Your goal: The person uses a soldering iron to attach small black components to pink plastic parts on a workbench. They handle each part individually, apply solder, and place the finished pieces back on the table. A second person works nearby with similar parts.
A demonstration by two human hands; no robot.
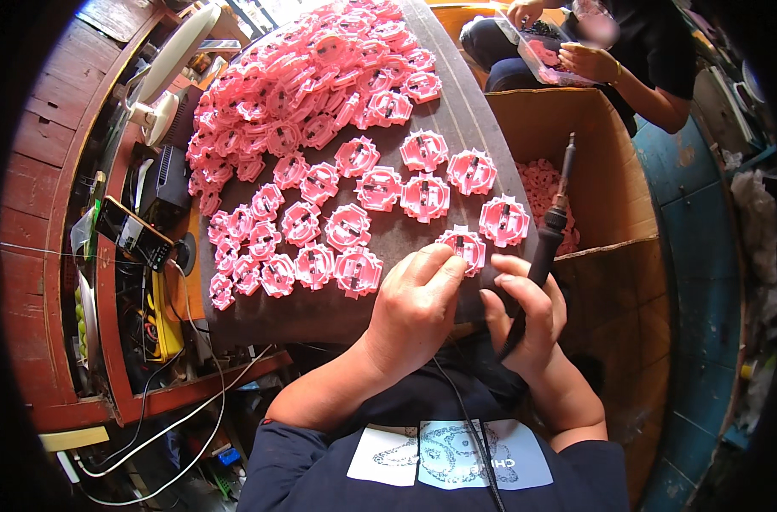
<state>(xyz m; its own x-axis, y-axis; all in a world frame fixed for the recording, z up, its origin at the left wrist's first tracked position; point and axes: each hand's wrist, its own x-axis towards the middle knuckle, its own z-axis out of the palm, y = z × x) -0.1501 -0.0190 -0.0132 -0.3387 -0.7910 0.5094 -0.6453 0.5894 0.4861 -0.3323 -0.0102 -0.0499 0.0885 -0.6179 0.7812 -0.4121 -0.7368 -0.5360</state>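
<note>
My left hand [418, 294] has its fingers pinched together at the near left edge of a pink plastic part [467, 247] with a dark piece in its middle. Those fingertips partly cover the part. A soldering iron [548, 243] with a black handle rests in my right hand [532, 311], its metal tip pointing up and away from the parts. The thumb and forefinger of that hand are bent, just right of the same pink part. Several more pink parts [425, 197] lie spread in loose rows beyond my hands.
A large heap of pink parts [320, 77] covers the far left of the dark tabletop [405, 243]. Right of the table stands a cardboard box [614, 171] holding more parts. Beyond it, another person [653, 68] holds a clear tray. A phone [134, 232] and cables are at left.
</note>
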